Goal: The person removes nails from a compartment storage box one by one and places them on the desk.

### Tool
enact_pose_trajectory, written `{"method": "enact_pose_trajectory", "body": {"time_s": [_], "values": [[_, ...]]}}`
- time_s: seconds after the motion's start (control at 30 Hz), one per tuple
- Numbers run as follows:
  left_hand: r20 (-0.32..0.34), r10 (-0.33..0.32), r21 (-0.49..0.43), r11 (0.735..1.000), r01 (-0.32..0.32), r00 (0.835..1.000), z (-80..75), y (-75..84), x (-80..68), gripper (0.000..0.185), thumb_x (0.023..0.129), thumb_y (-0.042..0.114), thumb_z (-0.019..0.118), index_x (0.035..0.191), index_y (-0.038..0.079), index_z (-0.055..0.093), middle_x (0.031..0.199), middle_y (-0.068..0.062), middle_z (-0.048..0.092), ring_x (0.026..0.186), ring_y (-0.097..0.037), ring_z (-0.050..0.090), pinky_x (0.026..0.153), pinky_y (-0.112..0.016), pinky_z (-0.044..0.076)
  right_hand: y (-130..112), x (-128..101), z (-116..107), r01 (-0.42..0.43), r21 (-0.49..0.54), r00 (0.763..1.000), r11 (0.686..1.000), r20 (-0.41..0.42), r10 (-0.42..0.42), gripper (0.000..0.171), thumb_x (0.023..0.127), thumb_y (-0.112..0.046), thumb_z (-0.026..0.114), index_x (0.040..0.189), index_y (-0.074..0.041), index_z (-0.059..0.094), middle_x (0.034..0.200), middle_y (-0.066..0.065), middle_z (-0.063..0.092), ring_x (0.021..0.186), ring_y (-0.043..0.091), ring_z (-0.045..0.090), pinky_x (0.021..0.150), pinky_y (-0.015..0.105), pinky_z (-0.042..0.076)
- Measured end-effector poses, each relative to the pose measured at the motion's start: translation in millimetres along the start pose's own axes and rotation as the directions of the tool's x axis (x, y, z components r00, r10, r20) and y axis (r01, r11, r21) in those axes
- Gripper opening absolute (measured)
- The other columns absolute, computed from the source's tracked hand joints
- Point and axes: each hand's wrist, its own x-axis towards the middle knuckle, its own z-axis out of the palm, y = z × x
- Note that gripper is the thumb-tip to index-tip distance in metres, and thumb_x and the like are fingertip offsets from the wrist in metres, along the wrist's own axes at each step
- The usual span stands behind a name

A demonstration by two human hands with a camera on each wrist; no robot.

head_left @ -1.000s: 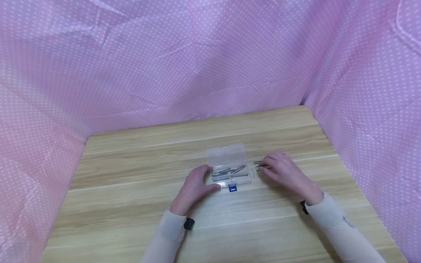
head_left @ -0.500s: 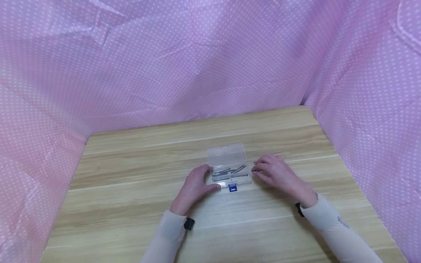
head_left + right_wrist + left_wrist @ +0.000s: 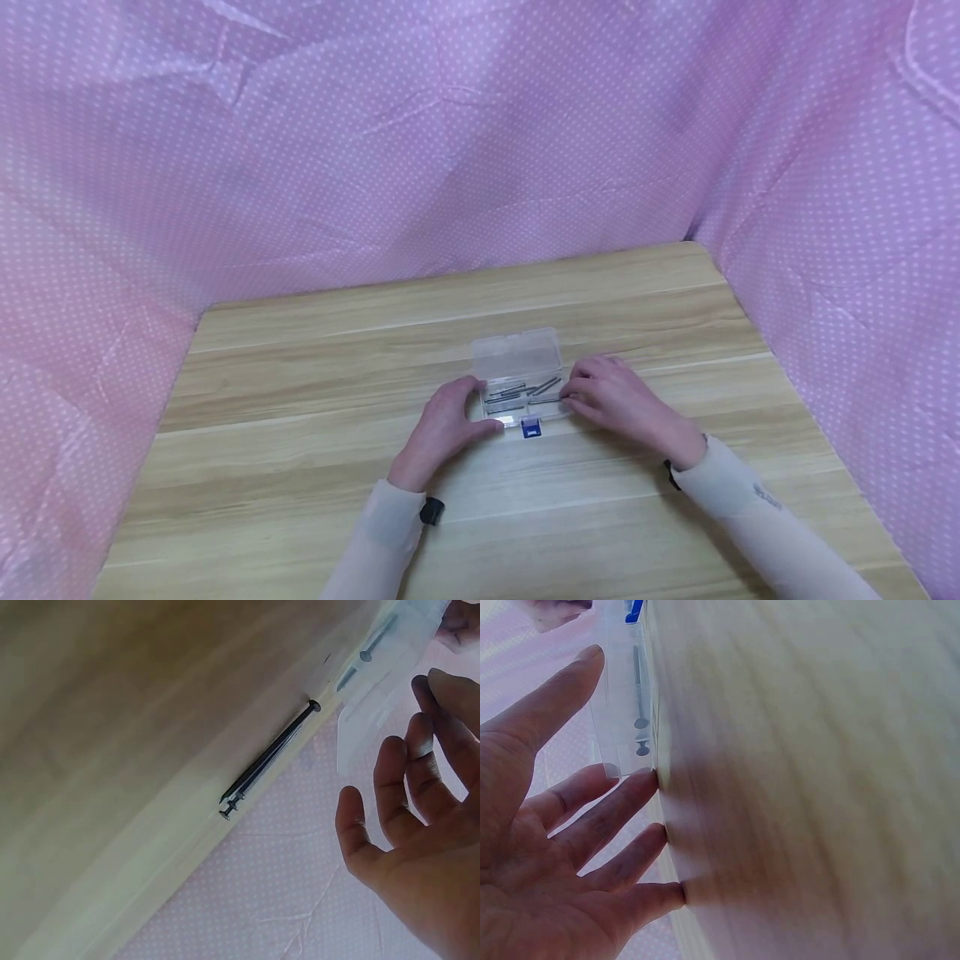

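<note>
A clear plastic box (image 3: 553, 412) lies with its lid (image 3: 516, 354) folded back and a blue latch (image 3: 531, 428) at its front. Several metal nails (image 3: 506, 408) are inside it. My left hand (image 3: 444, 419) holds the box's left end, thumb at the front and index finger at the back. At the right end is my right hand (image 3: 622, 406), its thumb and index finger pinching a nail that is mostly hidden by the fingertips. Beyond that hand, loose nails (image 3: 271, 754) lie together on the table in the right wrist view.
The box stands on a wood-grain table (image 3: 315, 433). Pink dotted cloth (image 3: 450, 150) hangs along the back and both sides. A black band (image 3: 431, 511) shows at the left sleeve's cuff.
My right hand has moved left and slightly toward me, from the loose nails to the right end of the box. The left hand and box have stayed in place.
</note>
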Motion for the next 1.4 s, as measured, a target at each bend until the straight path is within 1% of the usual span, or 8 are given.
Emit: {"method": "enact_pose_trajectory", "body": {"time_s": [0.1,0.3,0.43,0.53,0.77,0.97,1.13,1.4], "values": [[0.000,-0.001,0.002,1.000,0.001,1.000,0.0,0.4,0.2,0.066,0.078,0.037,0.092,0.131,0.009,0.064,0.135,-0.012,0.065,0.128,-0.032,0.057,0.112,-0.050,0.043,-0.2,1.7,0.0,-0.013,0.000,1.000,1.000,0.024,0.013,0.010,0.089,-0.020,0.082,0.098,-0.019,0.080,0.096,-0.006,0.063,0.096,0.019,0.059,0.090,0.045,0.046],[0.003,0.001,0.004,1.000,-0.001,1.000,0.2,1.8,0.5,0.068,0.078,0.037,0.091,0.132,0.008,0.064,0.136,-0.012,0.065,0.129,-0.032,0.057,0.113,-0.049,0.043,-0.6,5.1,1.5,-0.004,-0.035,0.997,0.999,0.071,0.006,0.007,0.090,-0.023,0.081,0.096,-0.020,0.082,0.095,-0.007,0.060,0.095,0.017,0.054,0.082,0.038,0.042],[-0.002,0.008,0.006,1.000,-0.008,1.000,0.5,2.2,0.0,0.068,0.078,0.037,0.092,0.132,0.008,0.064,0.135,-0.013,0.065,0.129,-0.033,0.056,0.113,-0.050,0.043,-1.1,6.4,3.8,0.004,-0.056,0.996,0.998,0.090,0.001,0.004,0.091,-0.023,0.080,0.093,-0.020,0.082,0.093,-0.006,0.057,0.093,0.017,0.052,0.081,0.037,0.042],[-0.005,0.015,0.007,1.000,-0.015,1.000,0.9,1.9,-0.3,0.067,0.078,0.037,0.092,0.131,0.007,0.064,0.135,-0.013,0.065,0.130,-0.033,0.056,0.113,-0.050,0.043,-2.0,7.1,4.9,-0.005,-0.068,0.994,0.998,0.109,0.013,0.004,0.091,-0.024,0.080,0.091,-0.020,0.081,0.093,-0.007,0.054,0.093,0.017,0.050,0.080,0.037,0.040],[-0.003,-0.005,0.010,1.000,0.005,1.000,1.8,1.8,0.0,0.067,0.078,0.038,0.091,0.132,0.008,0.064,0.136,-0.012,0.064,0.129,-0.032,0.056,0.113,-0.050,0.042,-3.6,9.6,4.5,-0.010,-0.080,0.989,0.997,0.148,0.022,0.005,0.094,-0.024,0.077,0.091,-0.021,0.080,0.092,-0.007,0.052,0.092,0.018,0.048,0.079,0.035,0.040],[-0.001,-0.014,0.007,1.000,0.014,1.000,2.4,1.2,0.2,0.067,0.078,0.037,0.092,0.132,0.008,0.063,0.136,-0.012,0.064,0.130,-0.033,0.056,0.114,-0.050,0.042,-1.2,14.1,4.6,0.031,-0.065,0.989,0.997,0.148,-0.021,0.004,0.092,-0.023,0.079,0.088,-0.021,0.080,0.090,-0.007,0.051,0.089,0.017,0.047,0.076,0.034,0.040],[-0.002,-0.011,0.006,1.000,0.011,1.000,2.6,1.5,-0.1,0.066,0.078,0.037,0.092,0.131,0.009,0.064,0.133,-0.011,0.065,0.124,-0.031,0.058,0.111,-0.049,0.044,0.1,20.8,6.4,0.077,-0.041,0.988,0.996,0.137,-0.070,0.005,0.088,-0.019,0.083,0.086,-0.023,0.081,0.088,-0.007,0.048,0.086,0.017,0.045,0.074,0.034,0.038],[-0.005,-0.017,0.006,1.000,0.017,1.000,2.2,2.5,-0.1,0.066,0.078,0.037,0.091,0.131,0.009,0.064,0.129,-0.010,0.066,0.115,-0.028,0.059,0.107,-0.048,0.047,2.2,24.3,11.2,0.157,-0.102,0.982,0.982,0.125,-0.143,0.003,0.089,-0.021,0.082,0.088,-0.024,0.083,0.087,-0.006,0.050,0.086,0.018,0.046,0.078,0.037,0.041]]}}
